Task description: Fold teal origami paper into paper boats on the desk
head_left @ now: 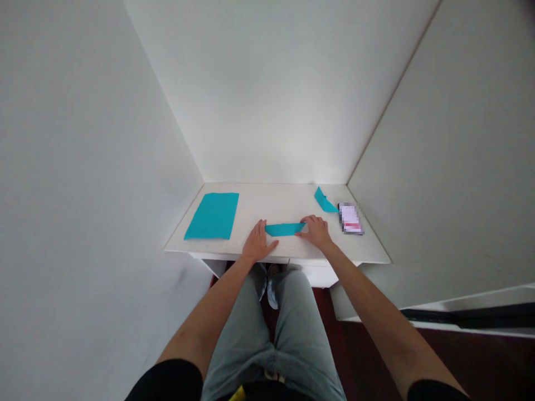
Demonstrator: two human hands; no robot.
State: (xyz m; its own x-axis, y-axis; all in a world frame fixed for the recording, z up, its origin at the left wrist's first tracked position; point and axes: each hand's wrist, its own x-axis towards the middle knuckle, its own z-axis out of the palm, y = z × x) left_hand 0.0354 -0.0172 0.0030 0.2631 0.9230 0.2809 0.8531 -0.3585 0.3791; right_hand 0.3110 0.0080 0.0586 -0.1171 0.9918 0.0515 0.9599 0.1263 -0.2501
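Observation:
A folded strip of turquoise paper (285,229) lies flat near the front of the white table, its ends slanted. My left hand (258,243) rests at the strip's left end, fingers stretched out and thumb spread toward the right. At the opposite end my right hand (316,231) has its thumb and fingers closed on the paper's corner. Farther back on the right lies a folded turquoise paper boat (324,200). A flat turquoise sheet (214,216) is on the table's left side.
A phone (350,218) with a lit screen lies at the right of the white table (276,200), close to the paper boat. Walls enclose the table at the back, left and right. Below the front edge is a drawer (313,273), above my legs.

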